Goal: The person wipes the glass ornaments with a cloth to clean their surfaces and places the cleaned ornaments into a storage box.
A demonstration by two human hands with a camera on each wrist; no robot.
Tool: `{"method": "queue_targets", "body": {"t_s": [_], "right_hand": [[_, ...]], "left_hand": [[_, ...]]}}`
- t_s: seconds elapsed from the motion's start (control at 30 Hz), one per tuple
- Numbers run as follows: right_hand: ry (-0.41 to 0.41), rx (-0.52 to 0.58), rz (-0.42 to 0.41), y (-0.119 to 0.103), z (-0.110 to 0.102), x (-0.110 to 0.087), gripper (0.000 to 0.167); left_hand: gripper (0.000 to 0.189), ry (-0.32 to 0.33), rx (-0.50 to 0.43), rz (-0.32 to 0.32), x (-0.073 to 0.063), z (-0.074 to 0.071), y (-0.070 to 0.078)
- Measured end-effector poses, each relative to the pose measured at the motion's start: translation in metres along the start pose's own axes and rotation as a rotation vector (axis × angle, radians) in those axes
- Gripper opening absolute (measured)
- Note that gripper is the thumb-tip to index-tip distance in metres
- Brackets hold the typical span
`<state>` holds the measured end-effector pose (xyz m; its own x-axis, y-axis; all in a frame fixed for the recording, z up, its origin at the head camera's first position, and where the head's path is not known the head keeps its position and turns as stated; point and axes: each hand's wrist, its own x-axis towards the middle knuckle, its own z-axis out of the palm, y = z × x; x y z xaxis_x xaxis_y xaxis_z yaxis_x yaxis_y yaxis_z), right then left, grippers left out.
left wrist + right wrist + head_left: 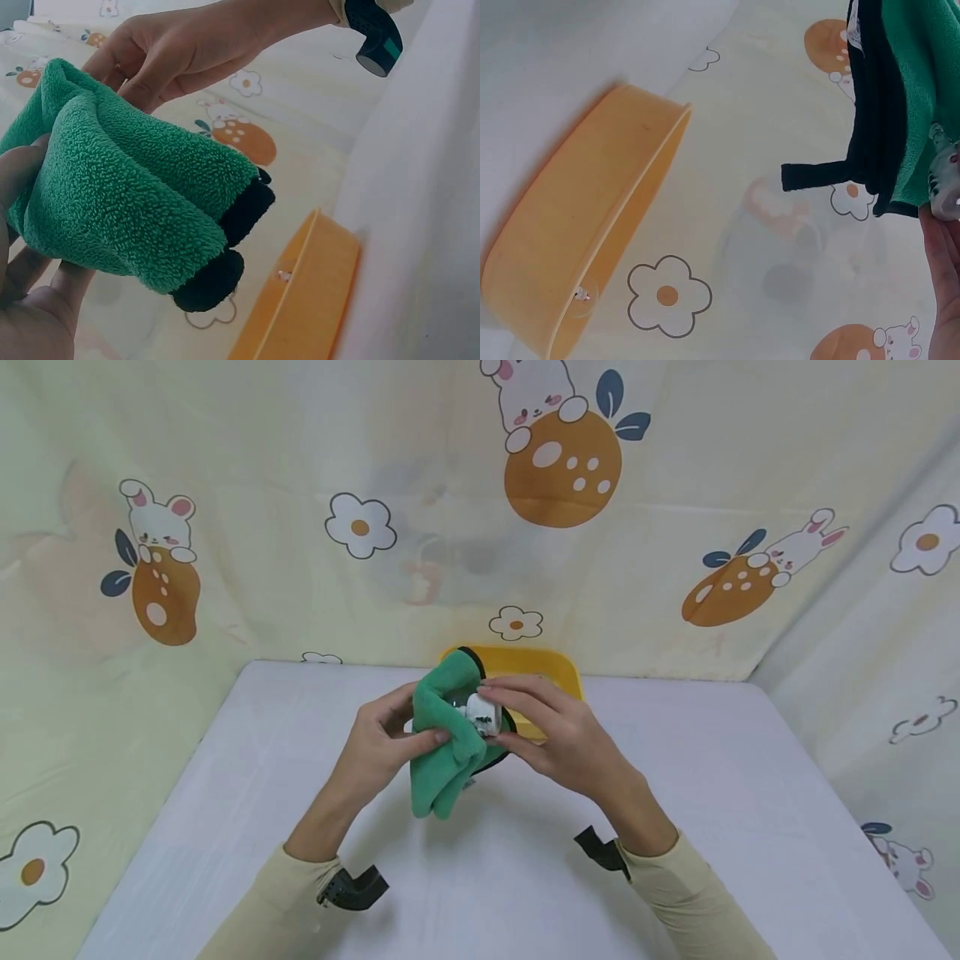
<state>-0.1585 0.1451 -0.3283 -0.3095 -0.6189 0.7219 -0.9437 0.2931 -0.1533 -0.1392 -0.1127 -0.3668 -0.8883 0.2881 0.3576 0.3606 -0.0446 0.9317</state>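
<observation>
A green terry cloth point(438, 777) with black edging hangs in folds from my left hand point(378, 735), whose thumb presses on its front. Against the cloth sits a small, shiny white object point(483, 714) with dark markings; its exact kind is unclear. My right hand point(558, 731) pinches it between thumb and fingers. In the right wrist view the white object point(943, 180) shows partly at the right edge, beside the green cloth point(915, 97). The left wrist view shows the folded cloth point(127, 187) from another side, where it hides the white object.
Behind the hands a yellow plastic bin point(562, 664) stands on the white table point(300, 693), near the patterned curtain point(262, 568). A small white-and-red item point(583, 294) shows inside it. Black straps point(356, 889) sit at both sleeve cuffs.
</observation>
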Motion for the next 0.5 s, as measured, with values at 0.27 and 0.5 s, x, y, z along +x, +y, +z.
{"method": "queue_targets", "body": {"t_s": [0.27,0.5], "right_hand": [[-0.029,0.050,0.102,-0.0025,-0.0011,-0.0029,0.056],[-0.037,0.074,0.149,-0.0024,-0.0009,-0.0051,0.056]], "left_hand": [[0.050,-0.033,0.018,0.064,-0.0008,0.0019,0.0000],[0.051,-0.053,0.003,0.102,-0.0019,0.0035,0.0019]]}}
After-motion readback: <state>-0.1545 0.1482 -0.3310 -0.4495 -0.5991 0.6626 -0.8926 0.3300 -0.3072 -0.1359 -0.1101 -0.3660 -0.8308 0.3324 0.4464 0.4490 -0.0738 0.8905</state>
